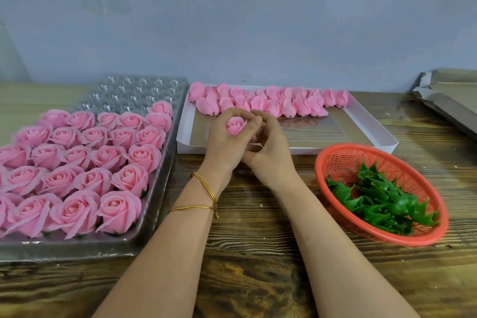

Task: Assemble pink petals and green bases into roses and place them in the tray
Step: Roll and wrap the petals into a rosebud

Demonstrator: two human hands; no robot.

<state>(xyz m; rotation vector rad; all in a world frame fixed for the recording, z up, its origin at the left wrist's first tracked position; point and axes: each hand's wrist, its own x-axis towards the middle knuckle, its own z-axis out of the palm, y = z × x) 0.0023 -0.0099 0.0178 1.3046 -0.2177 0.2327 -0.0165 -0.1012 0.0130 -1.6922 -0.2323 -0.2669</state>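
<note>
My left hand (227, 142) grips a small pink rosebud (235, 125) with its fingers curled round it. My right hand (268, 144) closes against it from the right, thumb and fingers on the bud's side. Both hands hover over the near edge of the white box (361, 131), which holds a row of pink petal pieces (271, 102) along its far side. On the left, a clear plastic tray (144, 90) carries several finished pink roses (77, 162); its far cells are bare. Green bases (379, 199) lie in a red basket (335, 160) at right. Any base under the bud is hidden.
The wooden table (245, 253) runs under everything. Folded grey cardboard (449, 95) lies at the far right. A grey wall stands close behind the box and tray. Gold bangles (206, 196) circle my left wrist.
</note>
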